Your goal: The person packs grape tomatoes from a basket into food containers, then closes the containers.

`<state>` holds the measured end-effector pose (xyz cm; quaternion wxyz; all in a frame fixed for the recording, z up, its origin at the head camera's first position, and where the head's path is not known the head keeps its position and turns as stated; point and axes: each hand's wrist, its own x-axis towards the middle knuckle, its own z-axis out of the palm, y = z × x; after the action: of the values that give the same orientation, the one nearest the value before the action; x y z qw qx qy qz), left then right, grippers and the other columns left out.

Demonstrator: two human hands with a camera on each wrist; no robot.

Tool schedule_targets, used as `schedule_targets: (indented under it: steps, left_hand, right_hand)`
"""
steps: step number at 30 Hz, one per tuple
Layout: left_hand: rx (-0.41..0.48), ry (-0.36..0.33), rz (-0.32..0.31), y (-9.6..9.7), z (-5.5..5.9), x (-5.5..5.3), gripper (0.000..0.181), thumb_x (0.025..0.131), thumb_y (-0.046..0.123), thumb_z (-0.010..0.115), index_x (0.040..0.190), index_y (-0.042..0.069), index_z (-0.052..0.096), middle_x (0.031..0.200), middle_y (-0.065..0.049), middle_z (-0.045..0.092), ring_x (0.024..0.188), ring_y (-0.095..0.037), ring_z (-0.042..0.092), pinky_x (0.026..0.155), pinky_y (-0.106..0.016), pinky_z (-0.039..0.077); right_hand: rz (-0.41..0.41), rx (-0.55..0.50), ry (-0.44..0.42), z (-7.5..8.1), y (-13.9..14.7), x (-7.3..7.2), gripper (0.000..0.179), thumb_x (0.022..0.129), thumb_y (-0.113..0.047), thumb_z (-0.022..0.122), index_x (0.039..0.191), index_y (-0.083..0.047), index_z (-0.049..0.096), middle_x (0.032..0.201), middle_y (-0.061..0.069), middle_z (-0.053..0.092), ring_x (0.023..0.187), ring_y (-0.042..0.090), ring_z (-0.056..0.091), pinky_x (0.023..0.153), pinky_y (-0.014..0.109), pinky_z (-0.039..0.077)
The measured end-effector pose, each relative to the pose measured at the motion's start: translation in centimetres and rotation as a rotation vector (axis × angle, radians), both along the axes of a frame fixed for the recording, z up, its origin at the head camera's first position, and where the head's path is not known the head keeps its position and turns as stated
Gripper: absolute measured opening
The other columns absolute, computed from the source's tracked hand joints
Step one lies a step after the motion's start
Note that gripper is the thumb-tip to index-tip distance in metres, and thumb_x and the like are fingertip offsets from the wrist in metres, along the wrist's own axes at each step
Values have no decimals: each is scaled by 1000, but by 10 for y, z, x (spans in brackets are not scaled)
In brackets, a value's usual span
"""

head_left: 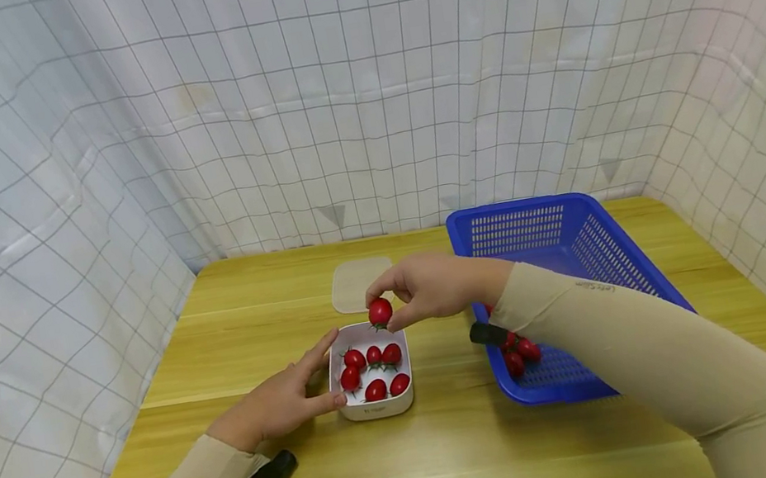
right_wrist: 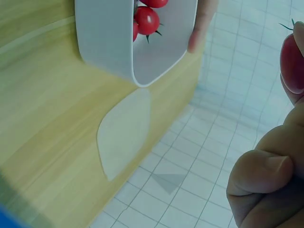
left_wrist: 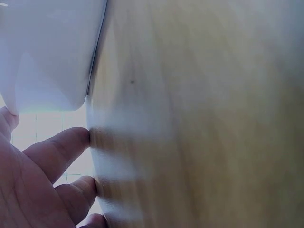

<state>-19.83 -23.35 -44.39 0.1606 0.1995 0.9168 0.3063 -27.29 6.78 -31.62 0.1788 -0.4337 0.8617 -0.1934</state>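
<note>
In the head view my right hand pinches a red cherry tomato between thumb and fingers, over the far right corner of a white square box. Green sepals hang under the tomato; in the right wrist view part of this tomato shows at the right edge. Several more cherry tomatoes lie spread over the box's floor. At the box's left side is my left hand, thumb near the front corner and forefinger along the back corner. Its other fingers reach down to the table in the left wrist view.
To the right stands a blue perforated basket, with several cherry tomatoes in its near left part, partly behind my right forearm. A translucent flat lid lies behind the box on the wooden table. White gridded curtains surround the table.
</note>
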Motion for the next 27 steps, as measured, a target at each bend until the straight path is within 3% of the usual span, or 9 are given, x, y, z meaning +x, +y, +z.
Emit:
schedule_targets:
  steps: [15, 27]
  left_hand:
    - [18, -11, -14, -1, 0, -1, 97, 100, 52, 68, 171, 25, 9, 165, -20, 42, 154, -46, 37, 121, -71, 31]
    - [12, -14, -12, -2, -2, -2, 97, 99, 54, 68, 171, 27, 9, 166, -18, 42, 155, -46, 36, 121, -71, 30]
  right_hand:
    - [47, 32, 3, -8, -17, 3, 31, 97, -27, 77, 128, -23, 72, 69, -6, 51, 62, 10, 47, 55, 24, 37]
    - [26, 26, -15, -13, -23, 6, 35, 95, -26, 79, 129, -21, 72, 71, -5, 53, 62, 10, 47, 53, 23, 38]
